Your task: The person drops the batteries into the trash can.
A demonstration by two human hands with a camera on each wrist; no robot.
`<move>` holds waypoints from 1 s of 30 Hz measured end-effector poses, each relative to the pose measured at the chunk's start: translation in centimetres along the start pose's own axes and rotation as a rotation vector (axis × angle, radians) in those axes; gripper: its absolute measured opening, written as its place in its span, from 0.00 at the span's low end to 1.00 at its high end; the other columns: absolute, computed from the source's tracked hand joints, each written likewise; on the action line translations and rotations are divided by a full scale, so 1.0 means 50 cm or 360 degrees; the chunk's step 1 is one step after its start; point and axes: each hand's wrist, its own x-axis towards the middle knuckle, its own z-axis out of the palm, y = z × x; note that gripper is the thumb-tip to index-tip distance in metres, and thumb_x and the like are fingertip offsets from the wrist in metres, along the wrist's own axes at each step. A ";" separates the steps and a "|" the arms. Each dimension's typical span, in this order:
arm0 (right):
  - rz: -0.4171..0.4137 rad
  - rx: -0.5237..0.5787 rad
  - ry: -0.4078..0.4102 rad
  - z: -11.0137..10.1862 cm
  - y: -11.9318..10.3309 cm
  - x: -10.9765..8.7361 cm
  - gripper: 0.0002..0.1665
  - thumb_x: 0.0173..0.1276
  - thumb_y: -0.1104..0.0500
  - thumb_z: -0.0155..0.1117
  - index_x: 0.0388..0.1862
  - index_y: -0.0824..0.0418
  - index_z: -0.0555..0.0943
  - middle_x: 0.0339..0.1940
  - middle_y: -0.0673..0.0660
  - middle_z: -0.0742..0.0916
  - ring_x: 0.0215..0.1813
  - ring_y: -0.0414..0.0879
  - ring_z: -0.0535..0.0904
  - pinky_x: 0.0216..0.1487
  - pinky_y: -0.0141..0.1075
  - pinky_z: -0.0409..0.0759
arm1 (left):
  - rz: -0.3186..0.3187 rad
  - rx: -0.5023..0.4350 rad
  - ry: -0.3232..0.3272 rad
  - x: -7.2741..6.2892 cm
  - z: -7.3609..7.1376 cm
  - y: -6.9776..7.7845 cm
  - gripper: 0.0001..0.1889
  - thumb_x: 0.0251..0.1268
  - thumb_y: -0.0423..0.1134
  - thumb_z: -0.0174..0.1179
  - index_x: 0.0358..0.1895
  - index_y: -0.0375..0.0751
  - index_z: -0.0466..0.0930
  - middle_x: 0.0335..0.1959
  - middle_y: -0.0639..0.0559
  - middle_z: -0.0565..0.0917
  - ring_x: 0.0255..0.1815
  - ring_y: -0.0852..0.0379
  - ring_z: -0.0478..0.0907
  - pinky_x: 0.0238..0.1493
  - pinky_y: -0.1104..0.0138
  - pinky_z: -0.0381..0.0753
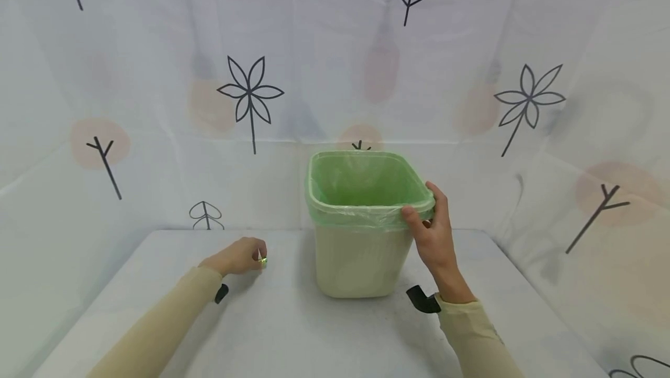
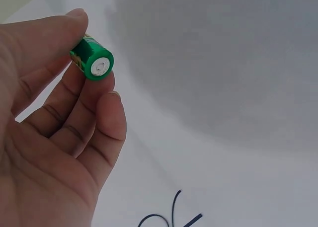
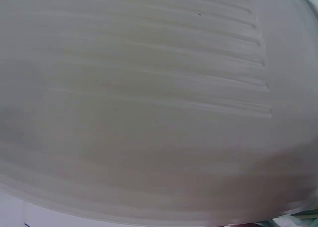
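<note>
A small green battery (image 2: pixel 95 60) with a pale flat end is pinched between thumb and fingers of my left hand (image 2: pixel 54 117). In the head view that left hand (image 1: pixel 242 256) is low over the white table, left of the bin, and the battery (image 1: pixel 263 261) shows as a bright green speck. My right hand (image 1: pixel 434 238) grips the right front corner of a cream waste bin (image 1: pixel 361 261), thumb over the rim. A thin green bag (image 1: pixel 356 224) lines the bin and folds down outside its rim. The ribbed bin side (image 3: pixel 149 103) fills the right wrist view.
The bin stands upright on the white table (image 1: pixel 262 331), right of centre. White cloth (image 1: pixel 314 99) with line-drawn flowers and twigs hangs behind the table and along both sides. Black camera mounts (image 1: pixel 423 299) sit at both wrists.
</note>
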 end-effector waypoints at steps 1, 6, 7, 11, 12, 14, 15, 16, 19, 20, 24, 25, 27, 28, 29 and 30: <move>-0.0002 0.0007 0.0001 0.000 0.000 0.001 0.38 0.68 0.62 0.59 0.73 0.47 0.57 0.62 0.60 0.72 0.54 0.46 0.71 0.48 0.30 0.72 | 0.0028 0.0009 0.0014 0.000 -0.008 0.002 0.07 0.55 0.33 0.66 0.36 0.46 0.79 0.29 0.52 0.75 0.31 0.55 0.71 0.33 0.62 0.74; 0.0006 0.0019 -0.0001 0.001 0.001 0.003 0.38 0.68 0.62 0.59 0.73 0.47 0.57 0.62 0.59 0.72 0.54 0.46 0.72 0.49 0.29 0.72 | 0.0131 0.0058 0.0056 0.000 -0.051 0.017 0.07 0.56 0.32 0.65 0.37 0.44 0.79 0.29 0.52 0.75 0.31 0.55 0.72 0.34 0.63 0.74; 0.0007 0.0020 -0.0002 0.001 0.002 0.003 0.38 0.68 0.62 0.59 0.73 0.47 0.57 0.62 0.60 0.72 0.54 0.46 0.72 0.49 0.29 0.72 | 0.0138 0.0061 0.0059 0.000 -0.061 0.023 0.07 0.56 0.32 0.65 0.37 0.44 0.79 0.29 0.52 0.76 0.31 0.55 0.72 0.33 0.63 0.74; 0.0015 0.0012 -0.0003 0.001 0.002 0.000 0.38 0.68 0.62 0.59 0.73 0.47 0.57 0.62 0.60 0.72 0.54 0.46 0.72 0.50 0.29 0.72 | 0.0162 0.0081 0.0076 -0.004 -0.098 0.054 0.08 0.58 0.32 0.64 0.40 0.42 0.79 0.29 0.52 0.76 0.31 0.55 0.73 0.32 0.63 0.75; 0.0016 0.0009 -0.0004 0.001 0.002 0.000 0.38 0.68 0.62 0.59 0.73 0.47 0.57 0.62 0.60 0.72 0.54 0.46 0.72 0.50 0.29 0.72 | 0.0161 0.0088 0.0082 -0.006 -0.106 0.062 0.08 0.58 0.32 0.64 0.41 0.42 0.79 0.29 0.52 0.76 0.31 0.55 0.73 0.32 0.63 0.75; 0.0021 0.0004 -0.0003 0.001 0.003 -0.002 0.38 0.68 0.61 0.59 0.73 0.47 0.57 0.62 0.60 0.72 0.54 0.46 0.72 0.50 0.29 0.71 | 0.0184 0.0110 0.0098 -0.007 -0.120 0.076 0.08 0.59 0.33 0.64 0.42 0.41 0.80 0.30 0.52 0.77 0.31 0.55 0.73 0.32 0.63 0.75; 0.0023 0.0004 -0.0002 0.000 0.003 -0.002 0.38 0.68 0.61 0.59 0.73 0.47 0.57 0.62 0.59 0.72 0.54 0.46 0.72 0.50 0.29 0.71 | 0.0201 0.0123 0.0104 -0.007 -0.127 0.082 0.09 0.59 0.33 0.64 0.42 0.41 0.80 0.30 0.52 0.77 0.31 0.55 0.73 0.32 0.64 0.75; 0.0024 0.0001 -0.0003 0.000 0.004 -0.002 0.38 0.68 0.61 0.59 0.73 0.47 0.57 0.62 0.59 0.72 0.54 0.46 0.72 0.50 0.29 0.71 | 0.0214 0.0126 0.0107 -0.007 -0.133 0.089 0.09 0.59 0.33 0.64 0.43 0.40 0.80 0.30 0.52 0.77 0.31 0.55 0.73 0.32 0.64 0.75; 0.0024 -0.0011 -0.0003 0.000 0.006 -0.002 0.38 0.68 0.60 0.60 0.73 0.47 0.57 0.62 0.60 0.72 0.55 0.46 0.71 0.51 0.29 0.71 | 0.0241 0.0133 0.0119 -0.007 -0.154 0.109 0.09 0.59 0.33 0.64 0.44 0.40 0.80 0.30 0.52 0.77 0.31 0.55 0.74 0.32 0.64 0.76; 0.0022 -0.0018 -0.0003 0.000 0.006 -0.002 0.38 0.68 0.60 0.60 0.73 0.46 0.56 0.63 0.60 0.72 0.55 0.46 0.71 0.51 0.29 0.71 | 0.0246 0.0136 0.0122 -0.007 -0.161 0.116 0.09 0.60 0.33 0.64 0.44 0.40 0.80 0.30 0.52 0.77 0.32 0.55 0.74 0.32 0.64 0.76; 0.0014 -0.0023 0.0003 0.000 0.006 -0.001 0.38 0.68 0.59 0.60 0.73 0.45 0.57 0.62 0.60 0.72 0.55 0.45 0.72 0.51 0.30 0.71 | 0.0268 0.0178 0.0137 -0.006 -0.192 0.146 0.10 0.60 0.34 0.63 0.45 0.41 0.80 0.32 0.52 0.78 0.33 0.55 0.75 0.34 0.64 0.77; 0.0011 -0.0020 0.0005 0.000 0.006 -0.001 0.38 0.68 0.59 0.61 0.73 0.45 0.57 0.62 0.60 0.72 0.55 0.45 0.72 0.51 0.30 0.72 | 0.0278 0.0193 0.0143 -0.006 -0.200 0.154 0.10 0.61 0.34 0.63 0.45 0.41 0.80 0.32 0.52 0.78 0.34 0.55 0.75 0.34 0.64 0.77; 0.0009 -0.0012 0.0008 -0.001 0.006 0.000 0.38 0.68 0.58 0.61 0.72 0.44 0.58 0.62 0.60 0.73 0.55 0.45 0.72 0.51 0.30 0.72 | 0.0311 0.0217 0.0161 -0.005 -0.217 0.170 0.10 0.61 0.33 0.63 0.45 0.41 0.80 0.32 0.52 0.79 0.34 0.54 0.76 0.35 0.63 0.77; 0.0008 -0.0007 0.0008 -0.001 0.006 0.001 0.38 0.68 0.59 0.61 0.72 0.44 0.58 0.62 0.60 0.73 0.54 0.45 0.72 0.51 0.30 0.72 | 0.0328 0.0226 0.0172 -0.005 -0.225 0.178 0.10 0.61 0.33 0.63 0.45 0.41 0.80 0.32 0.51 0.79 0.34 0.54 0.76 0.36 0.62 0.77; 0.0007 -0.0005 0.0007 -0.001 0.006 0.001 0.38 0.68 0.59 0.61 0.72 0.44 0.58 0.62 0.60 0.73 0.54 0.45 0.72 0.51 0.31 0.72 | 0.0352 0.0236 0.0187 -0.004 -0.233 0.185 0.09 0.60 0.33 0.63 0.44 0.41 0.80 0.31 0.51 0.79 0.34 0.54 0.75 0.36 0.62 0.77; 0.0005 -0.0003 0.0008 -0.002 0.006 0.002 0.38 0.68 0.59 0.61 0.72 0.44 0.58 0.62 0.60 0.73 0.54 0.45 0.72 0.51 0.31 0.72 | 0.0373 0.0245 0.0199 -0.002 -0.240 0.193 0.09 0.60 0.33 0.63 0.44 0.41 0.80 0.31 0.51 0.79 0.34 0.54 0.76 0.37 0.61 0.77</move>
